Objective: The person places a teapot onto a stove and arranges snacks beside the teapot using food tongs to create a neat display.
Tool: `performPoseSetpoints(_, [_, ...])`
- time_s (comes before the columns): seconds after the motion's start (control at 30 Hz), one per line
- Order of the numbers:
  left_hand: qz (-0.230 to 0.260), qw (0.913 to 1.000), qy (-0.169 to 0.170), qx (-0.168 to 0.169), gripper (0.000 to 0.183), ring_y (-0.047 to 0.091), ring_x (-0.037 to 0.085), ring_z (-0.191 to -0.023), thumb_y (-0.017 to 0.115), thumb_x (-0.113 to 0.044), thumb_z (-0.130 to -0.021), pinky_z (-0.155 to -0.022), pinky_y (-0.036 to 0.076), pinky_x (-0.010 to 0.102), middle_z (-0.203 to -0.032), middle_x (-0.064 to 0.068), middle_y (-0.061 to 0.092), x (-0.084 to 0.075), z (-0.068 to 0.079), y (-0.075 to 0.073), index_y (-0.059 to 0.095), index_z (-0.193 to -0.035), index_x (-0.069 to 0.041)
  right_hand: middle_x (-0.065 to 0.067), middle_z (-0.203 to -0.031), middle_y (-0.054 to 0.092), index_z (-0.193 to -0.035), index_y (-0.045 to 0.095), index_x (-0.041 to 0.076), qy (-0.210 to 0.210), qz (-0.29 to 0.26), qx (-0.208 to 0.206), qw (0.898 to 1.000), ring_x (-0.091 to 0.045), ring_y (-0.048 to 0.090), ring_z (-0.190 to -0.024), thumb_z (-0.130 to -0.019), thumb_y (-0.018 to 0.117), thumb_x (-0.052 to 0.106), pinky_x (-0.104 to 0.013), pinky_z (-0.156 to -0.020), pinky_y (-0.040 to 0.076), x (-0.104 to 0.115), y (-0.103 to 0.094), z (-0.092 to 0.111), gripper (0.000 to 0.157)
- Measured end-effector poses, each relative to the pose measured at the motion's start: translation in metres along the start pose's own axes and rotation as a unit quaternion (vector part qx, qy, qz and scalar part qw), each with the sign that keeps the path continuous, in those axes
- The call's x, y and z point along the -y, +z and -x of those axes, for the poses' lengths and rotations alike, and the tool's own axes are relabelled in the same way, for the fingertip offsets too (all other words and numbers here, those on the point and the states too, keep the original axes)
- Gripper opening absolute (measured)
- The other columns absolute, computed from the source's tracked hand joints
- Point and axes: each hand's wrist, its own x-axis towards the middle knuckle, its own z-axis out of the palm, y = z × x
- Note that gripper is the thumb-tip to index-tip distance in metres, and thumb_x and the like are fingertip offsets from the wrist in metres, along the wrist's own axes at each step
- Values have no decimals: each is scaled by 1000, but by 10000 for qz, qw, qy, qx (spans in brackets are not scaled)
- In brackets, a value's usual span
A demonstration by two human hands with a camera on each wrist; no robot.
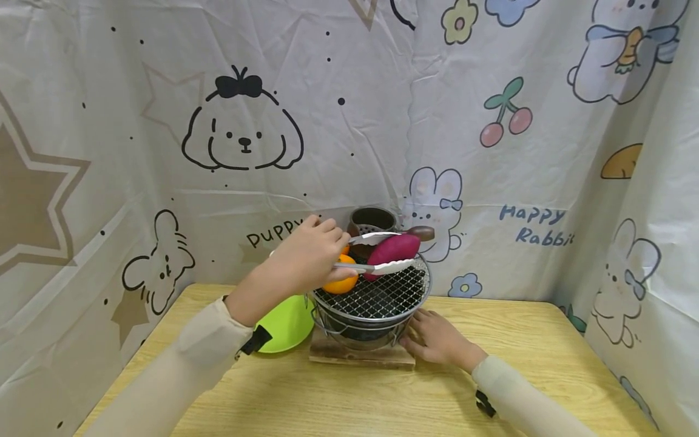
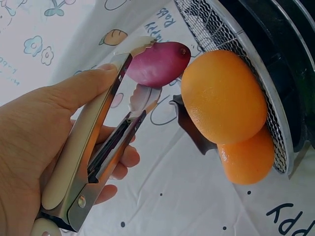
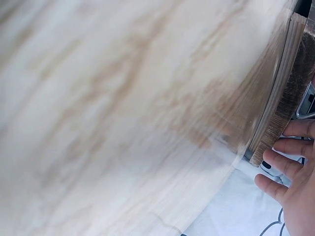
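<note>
My left hand (image 1: pixel 306 255) holds a pair of metal tongs (image 2: pixel 81 147), thumb on one arm and fingers round the other. Between the tongs' white scalloped tips is a purple sweet potato (image 1: pixel 395 249), over the round charcoal grill's wire mesh (image 1: pixel 388 294). Two orange fruits, a larger orange (image 2: pixel 221 98) and a smaller one (image 2: pixel 248 157) partly behind it, sit at the mesh's left side. Low on the grill's right, my right hand (image 1: pixel 439 343) has its fingers extended, fingertips at the edge of the wooden board (image 1: pixel 360 358) under the grill.
A lime-green plate (image 1: pixel 286 328) lies left of the grill, partly hidden by my left sleeve. Behind the grill stands a dark brown pot (image 1: pixel 374 218) with a side handle (image 1: pixel 422 233). A printed cloth (image 1: pixel 349 121) hangs round the wooden table (image 1: pixel 519 346).
</note>
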Motion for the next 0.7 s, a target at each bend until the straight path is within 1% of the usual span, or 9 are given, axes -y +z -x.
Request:
performPoseSetpoints(0.07, [-20, 10000, 19, 17, 62, 59, 24, -105, 57, -58, -98, -97, 47, 43, -115, 7, 72, -1, -1, 1, 68, -125, -3, -8, -127, 68, -132, 65, 7, -6, 19, -8, 10000, -29, 63, -119, -96, 63, 36, -47, -98, 54, 0, 0, 0, 45])
performPoseSetpoints(0.23, [-92, 9998, 40, 195, 62, 59, 23, -105, 55, -59, -99, -95, 47, 40, -117, 6, 71, -2, -3, 1, 68, -125, -4, -7, -124, 69, -127, 67, 9, -62, 69, -66, 9999, -28, 64, -118, -96, 63, 35, -46, -97, 54, -1, 1, 0, 41])
performPoseSetpoints(0.43, [-159, 9993, 132, 320, 63, 60, 24, -109, 55, -59, -99, -101, 48, 43, -121, 6, 71, -4, -5, 1, 68, -126, -4, -7, -124, 69, -128, 66, 8, -45, 65, -92, 9999, -28, 64, -118, -96, 64, 35, -47, -98, 54, -1, 1, 1, 42])
performPoseSetpoints(0.7, [-256, 9979, 164, 568, 61, 59, 24, -109, 55, -59, -99, -100, 47, 43, -119, 5, 71, -6, -5, 0, 68, -124, -5, -8, -128, 68, -132, 64, 8, 16, -18, -37, 10000, -30, 63, -121, -97, 62, 37, -48, -99, 53, -1, 1, 2, 45])
